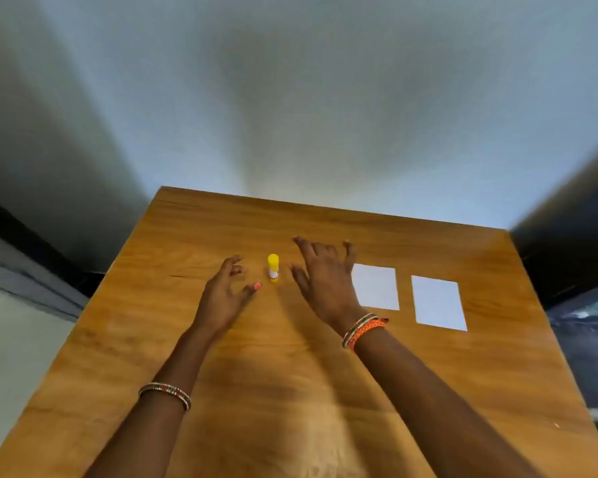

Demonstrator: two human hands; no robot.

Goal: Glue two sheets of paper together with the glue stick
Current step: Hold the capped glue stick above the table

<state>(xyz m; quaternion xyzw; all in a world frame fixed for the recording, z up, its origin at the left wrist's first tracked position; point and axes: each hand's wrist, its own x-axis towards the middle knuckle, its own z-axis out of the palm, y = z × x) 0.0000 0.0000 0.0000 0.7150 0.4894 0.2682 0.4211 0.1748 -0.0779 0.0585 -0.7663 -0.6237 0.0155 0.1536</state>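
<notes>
On wooden table (428, 391), two papers (438, 302).

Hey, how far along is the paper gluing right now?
Nothing looks done: the two white paper sheets lie apart on the wooden table. In hand: the left hand and right hand, both empty, flank the upright yellow capped glue stick. Left: uncap, spread glue, press sheets together.

The right hand (325, 284) covers the near-left corner of the left white paper sheet (377, 288). The small yellow glue stick's (273, 268) label is unreadable. The brown wooden tabletop's (290, 391) near edge is cropped.
</notes>
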